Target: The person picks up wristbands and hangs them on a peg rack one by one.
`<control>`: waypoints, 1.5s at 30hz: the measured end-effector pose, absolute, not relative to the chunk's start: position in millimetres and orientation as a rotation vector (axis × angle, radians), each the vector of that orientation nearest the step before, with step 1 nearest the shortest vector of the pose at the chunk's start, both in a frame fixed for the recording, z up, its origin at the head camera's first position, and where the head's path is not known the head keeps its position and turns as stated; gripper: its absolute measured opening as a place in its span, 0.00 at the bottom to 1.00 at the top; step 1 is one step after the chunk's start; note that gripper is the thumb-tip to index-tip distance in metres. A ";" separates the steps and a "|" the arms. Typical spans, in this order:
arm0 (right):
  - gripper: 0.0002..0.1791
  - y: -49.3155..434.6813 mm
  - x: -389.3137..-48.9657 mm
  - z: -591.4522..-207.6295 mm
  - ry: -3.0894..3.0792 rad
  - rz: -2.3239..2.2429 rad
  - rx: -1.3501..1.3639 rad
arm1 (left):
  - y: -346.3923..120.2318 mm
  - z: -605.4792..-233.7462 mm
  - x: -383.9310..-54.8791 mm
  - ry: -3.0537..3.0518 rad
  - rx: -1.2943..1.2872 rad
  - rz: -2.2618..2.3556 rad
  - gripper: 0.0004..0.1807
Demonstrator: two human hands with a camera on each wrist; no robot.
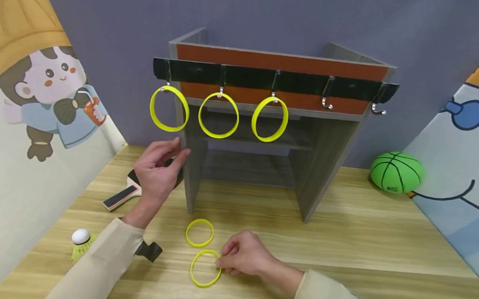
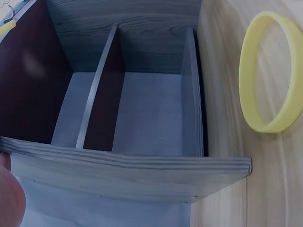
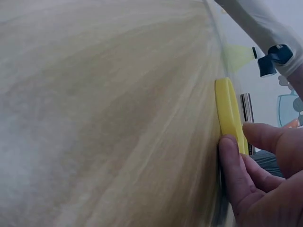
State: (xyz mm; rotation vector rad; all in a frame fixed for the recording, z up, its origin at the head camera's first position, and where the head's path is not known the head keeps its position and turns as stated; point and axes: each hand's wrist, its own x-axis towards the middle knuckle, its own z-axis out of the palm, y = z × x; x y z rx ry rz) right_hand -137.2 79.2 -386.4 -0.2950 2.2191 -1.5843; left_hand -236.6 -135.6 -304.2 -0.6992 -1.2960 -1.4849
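Note:
In the head view, my right hand (image 1: pixel 245 253) pinches the right edge of a yellow wristband (image 1: pixel 192 273) between thumb and fingers, at the tabletop. The right wrist view shows the fingers on that wristband (image 3: pixel 227 104). A second yellow wristband (image 1: pixel 187 237) lies flat just behind it. My left hand (image 1: pixel 157 168) is raised beside the shelf unit's left panel (image 1: pixel 191 178), fingers loosely bent, with nothing seen between them; whether it touches the panel I cannot tell. Three yellow wristbands, left (image 1: pixel 186 115), middle (image 1: pixel 237 117) and right (image 1: pixel 285 122), hang from hooks above.
A black rail (image 1: pixel 247 77) carries the hooks across the grey shelf unit; its two right-hand hooks (image 1: pixel 327 103) bear nothing. A table tennis paddle (image 1: pixel 121 197) lies behind my left hand. A shuttlecock (image 1: pixel 81 237) stands at the left, a green ball (image 1: pixel 397 172) at the right.

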 end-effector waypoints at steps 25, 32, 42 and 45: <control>0.06 79.4 -139.7 -393.0 2.163 -1.660 -0.306 | -138.8 -290.4 -224.0 -1.401 -0.699 -1.421 0.14; 0.05 86.7 -140.2 -397.9 2.117 -1.706 -0.321 | -136.3 -288.5 -223.0 -1.438 -0.688 -1.423 0.12; 0.06 93.7 -142.0 -396.5 1.966 -1.793 -0.284 | -144.0 -305.7 -243.7 -1.430 -0.668 -1.451 0.12; 0.07 96.1 -140.5 -391.1 1.927 -1.830 -0.262 | -145.3 -306.9 -244.8 -1.430 -0.664 -1.451 0.12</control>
